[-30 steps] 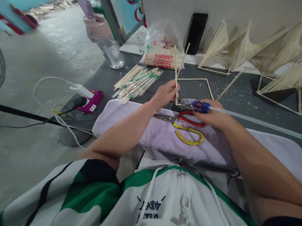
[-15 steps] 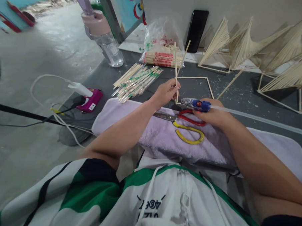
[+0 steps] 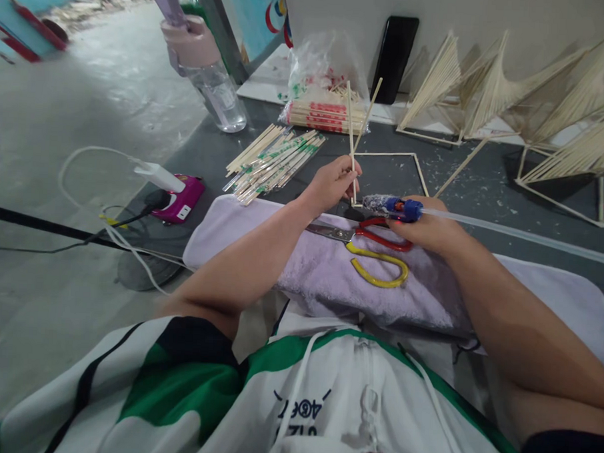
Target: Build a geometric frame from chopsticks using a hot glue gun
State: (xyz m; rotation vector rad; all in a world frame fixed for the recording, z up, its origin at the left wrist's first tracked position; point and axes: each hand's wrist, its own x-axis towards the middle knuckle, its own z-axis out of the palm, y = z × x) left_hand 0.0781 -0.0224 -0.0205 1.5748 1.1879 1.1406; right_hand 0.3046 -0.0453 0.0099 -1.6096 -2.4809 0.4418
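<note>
My left hand [image 3: 332, 183] pinches two thin wooden sticks [image 3: 354, 125] that stand up in a V from the near left corner of a square stick frame [image 3: 415, 166] on the dark floor mat. My right hand [image 3: 428, 230] grips a blue glue gun [image 3: 393, 206] with its crusted nozzle pointing left at that corner; a long clear glue stick [image 3: 522, 233] trails out to the right. Red and yellow scissors [image 3: 373, 253] lie on a lilac towel [image 3: 324, 281] across my lap, just below both hands.
Loose chopsticks [image 3: 272, 160] lie left of the frame, with a plastic bag of packed ones [image 3: 325, 87] behind. Finished fanned stick structures [image 3: 512, 95] line the wall beside a black phone [image 3: 393, 57]. A water bottle [image 3: 203, 65], a pink power strip [image 3: 179, 199] and cables sit left.
Both hands keep their grips and places; the view has only shifted slightly.
</note>
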